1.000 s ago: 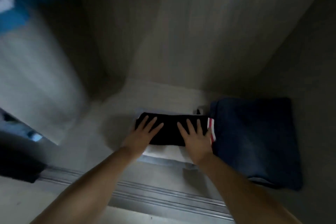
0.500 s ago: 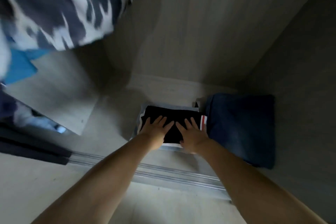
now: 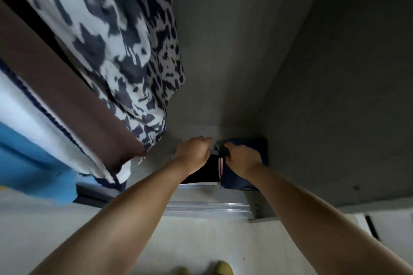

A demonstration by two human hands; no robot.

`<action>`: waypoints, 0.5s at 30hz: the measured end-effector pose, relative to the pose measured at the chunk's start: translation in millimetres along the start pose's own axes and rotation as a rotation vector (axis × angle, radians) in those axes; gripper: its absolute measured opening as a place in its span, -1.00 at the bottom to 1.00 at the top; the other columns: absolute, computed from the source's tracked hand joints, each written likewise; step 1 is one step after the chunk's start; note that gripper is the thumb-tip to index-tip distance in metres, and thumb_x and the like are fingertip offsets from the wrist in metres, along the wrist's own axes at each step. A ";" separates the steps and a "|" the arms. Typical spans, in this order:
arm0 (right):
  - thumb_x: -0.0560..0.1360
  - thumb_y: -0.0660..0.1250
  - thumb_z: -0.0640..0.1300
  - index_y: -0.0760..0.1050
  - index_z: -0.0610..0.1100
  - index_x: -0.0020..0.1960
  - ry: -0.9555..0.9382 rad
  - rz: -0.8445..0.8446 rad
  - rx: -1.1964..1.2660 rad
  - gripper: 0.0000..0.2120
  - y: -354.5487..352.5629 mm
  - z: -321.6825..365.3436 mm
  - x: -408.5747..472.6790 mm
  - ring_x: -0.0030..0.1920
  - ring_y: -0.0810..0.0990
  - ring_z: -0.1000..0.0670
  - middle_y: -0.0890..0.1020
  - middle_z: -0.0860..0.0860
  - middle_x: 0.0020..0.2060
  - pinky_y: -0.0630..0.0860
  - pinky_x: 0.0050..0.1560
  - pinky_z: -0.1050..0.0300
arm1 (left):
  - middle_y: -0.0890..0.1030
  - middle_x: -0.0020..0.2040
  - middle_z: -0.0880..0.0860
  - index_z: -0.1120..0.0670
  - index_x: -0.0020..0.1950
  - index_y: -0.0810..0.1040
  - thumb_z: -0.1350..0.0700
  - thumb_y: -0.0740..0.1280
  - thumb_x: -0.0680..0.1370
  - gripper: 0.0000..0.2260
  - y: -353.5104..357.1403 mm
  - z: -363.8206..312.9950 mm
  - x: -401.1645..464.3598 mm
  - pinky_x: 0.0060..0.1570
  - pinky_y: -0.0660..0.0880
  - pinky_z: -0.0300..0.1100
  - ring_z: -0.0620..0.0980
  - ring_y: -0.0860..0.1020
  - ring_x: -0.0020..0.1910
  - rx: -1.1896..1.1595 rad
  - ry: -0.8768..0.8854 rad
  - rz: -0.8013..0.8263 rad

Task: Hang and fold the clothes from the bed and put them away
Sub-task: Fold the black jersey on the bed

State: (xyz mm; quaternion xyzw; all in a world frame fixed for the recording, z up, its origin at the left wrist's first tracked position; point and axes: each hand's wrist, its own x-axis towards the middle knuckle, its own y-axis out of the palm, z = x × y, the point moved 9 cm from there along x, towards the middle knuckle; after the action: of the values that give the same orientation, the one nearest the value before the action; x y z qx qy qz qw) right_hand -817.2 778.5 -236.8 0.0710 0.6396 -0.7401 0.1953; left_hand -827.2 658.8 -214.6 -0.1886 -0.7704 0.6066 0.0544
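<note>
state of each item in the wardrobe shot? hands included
black garment: folded, on wardrobe floor
navy garment: folded, beside the black one, touching
patterned garment: hanging
brown garment: hanging
left hand: fingers curled, on black garment
right hand: fingers curled, on navy garment

Dim grey wardrobe walls rise above a metal sliding track and pale floor.

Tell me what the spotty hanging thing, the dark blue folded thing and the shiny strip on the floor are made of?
The spotty hanging garment looks like thin, soft woven cloth: it drapes in loose folds. The dark blue folded garment seems a thicker matte fabric, maybe denim, though the light is too dim to be sure. The floor strip looks like bare metal, probably aluminium: silvery, ridged and glinting.
</note>
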 end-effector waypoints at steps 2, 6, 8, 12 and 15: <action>0.61 0.14 -0.07 0.33 -0.05 0.39 0.015 0.007 -0.009 -0.64 -20.3 -0.5 -30.1 0.11 0.57 -0.19 0.58 -0.14 0.16 0.42 -0.16 0.10 | 0.58 0.14 0.14 0.10 0.23 0.48 0.14 0.17 0.57 -0.74 -30.2 -18.0 -21.1 -0.02 0.52 0.04 0.21 0.56 0.10 -0.028 0.008 -0.048; 0.61 0.13 -0.06 0.36 -0.07 0.37 0.097 0.028 -0.014 -0.65 -44.9 -12.4 -78.0 0.12 0.56 -0.19 0.57 -0.14 0.19 0.51 -0.05 0.04 | 0.62 0.10 0.12 0.03 0.25 0.49 0.10 0.18 0.58 -0.74 -58.7 -42.5 -50.2 -0.07 0.54 0.01 0.19 0.59 0.04 -0.029 0.040 -0.043; 0.60 0.13 -0.05 0.37 -0.08 0.35 0.166 0.013 0.013 -0.66 -52.5 -23.5 -102.9 0.12 0.56 -0.19 0.57 -0.14 0.18 0.48 -0.08 0.06 | 0.63 0.08 0.11 0.01 0.25 0.48 0.08 0.17 0.59 -0.74 -66.6 -51.1 -59.0 -0.08 0.54 -0.01 0.18 0.60 0.02 0.004 0.062 -0.025; 0.58 0.15 -0.05 0.40 -0.04 0.33 0.300 -0.045 0.062 -0.66 -63.1 -50.6 -164.8 0.12 0.56 -0.20 0.57 -0.13 0.17 0.46 -0.07 0.07 | 0.63 0.08 0.07 -0.04 0.27 0.47 0.06 0.15 0.60 -0.73 -82.8 -83.9 -79.3 -0.12 0.49 -0.09 0.15 0.59 0.00 0.034 0.181 0.004; 0.55 0.15 -0.07 0.43 -0.03 0.30 0.404 -0.099 0.092 -0.66 -69.2 -74.0 -215.0 0.08 0.59 -0.19 0.59 -0.13 0.14 0.52 -0.01 0.05 | 0.63 0.10 0.06 -0.06 0.27 0.49 0.05 0.13 0.60 -0.72 -82.8 -124.5 -92.3 -0.13 0.44 -0.13 0.15 0.59 0.02 0.118 0.337 0.030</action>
State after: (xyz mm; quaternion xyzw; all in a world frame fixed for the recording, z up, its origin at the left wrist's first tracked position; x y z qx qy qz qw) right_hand -657.9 900.6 -109.6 0.1950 0.6339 -0.7481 0.0231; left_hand -721.7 723.7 -90.0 -0.2955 -0.7105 0.6115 0.1845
